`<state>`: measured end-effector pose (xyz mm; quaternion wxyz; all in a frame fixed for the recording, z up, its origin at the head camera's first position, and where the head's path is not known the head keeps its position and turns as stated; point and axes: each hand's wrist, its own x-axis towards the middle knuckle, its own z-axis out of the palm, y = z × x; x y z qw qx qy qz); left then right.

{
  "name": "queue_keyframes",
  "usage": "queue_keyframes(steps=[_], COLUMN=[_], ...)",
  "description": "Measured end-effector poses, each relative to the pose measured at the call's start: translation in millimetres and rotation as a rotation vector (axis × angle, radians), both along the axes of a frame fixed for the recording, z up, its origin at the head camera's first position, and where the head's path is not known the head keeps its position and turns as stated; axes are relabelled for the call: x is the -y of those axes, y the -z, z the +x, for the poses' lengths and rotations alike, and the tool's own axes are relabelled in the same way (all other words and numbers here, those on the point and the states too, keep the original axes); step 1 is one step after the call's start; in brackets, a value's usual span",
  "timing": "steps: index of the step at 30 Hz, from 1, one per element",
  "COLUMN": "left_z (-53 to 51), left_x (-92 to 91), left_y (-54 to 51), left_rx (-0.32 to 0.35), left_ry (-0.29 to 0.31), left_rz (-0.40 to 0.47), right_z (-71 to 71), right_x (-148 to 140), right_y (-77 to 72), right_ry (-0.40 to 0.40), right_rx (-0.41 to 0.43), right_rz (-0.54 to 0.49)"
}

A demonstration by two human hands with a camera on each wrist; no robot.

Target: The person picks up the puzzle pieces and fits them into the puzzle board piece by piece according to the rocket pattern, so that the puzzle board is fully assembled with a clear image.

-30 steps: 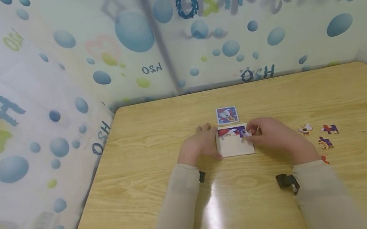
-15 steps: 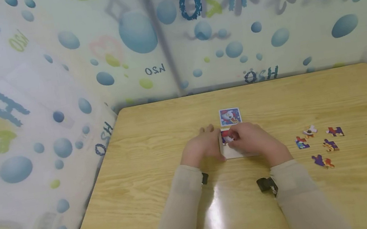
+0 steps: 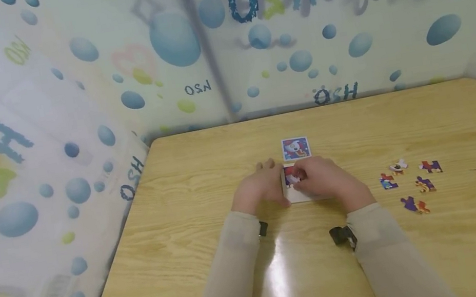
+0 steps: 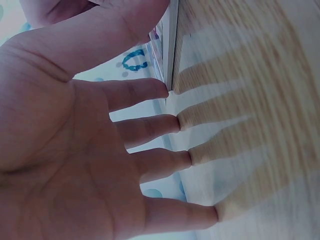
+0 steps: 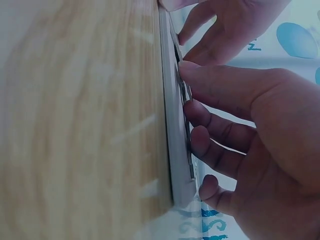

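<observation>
Head view: left hand (image 3: 260,189) spread against left edge of puzzle board (image 3: 299,195); right hand (image 3: 324,176) bends over it, pinching or pressing—can't tell; loose pieces (image 3: 425,184) toward table (image 3: 474,132) right edge.

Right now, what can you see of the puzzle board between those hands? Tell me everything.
The puzzle board is a thin, pale, straight-edged slab that looks like wood or thick card. It lies flat on the table, just on the near side of the picture card. Red, purple and white puzzle pieces show in its upper left part; its lower left is bare. The left hand touches its left edge; the right hand, fingers over the top, hides much of the right side.
</observation>
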<state>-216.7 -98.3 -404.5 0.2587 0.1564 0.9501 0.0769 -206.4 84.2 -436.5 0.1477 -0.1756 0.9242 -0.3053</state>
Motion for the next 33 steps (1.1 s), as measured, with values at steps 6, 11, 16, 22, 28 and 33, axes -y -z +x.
queue_keyframes(steps=[6,11,16,22,28,33], left_z=[-0.5,-0.4,0.0,-0.6,-2.0,-2.2], left_x=[0.4,-0.2,-1.0,-1.1,0.2,0.3], left_y=[1.2,0.8,-1.2,-0.7,1.9,2.2], left_rx=[0.003,0.000,0.000,0.005,0.011,0.009], left_ry=[-0.001,0.007,0.005,-0.007,-0.005,-0.001], left_rz=[-0.004,-0.017,-0.017,-0.017,-0.014,-0.012], right_z=[-1.0,-1.3,-1.9,-2.0,-1.7,-1.2], right_x=[0.7,0.0,0.2,0.0,0.6,1.0], right_y=[1.3,2.3,2.1,0.6,0.6,-0.3], right_ry=[0.002,0.006,0.010,0.001,0.000,0.004], right_rx=[0.004,0.002,0.000,-0.011,-0.016,-0.005], right_rz=[0.007,0.017,0.008,0.013,0.016,0.015])
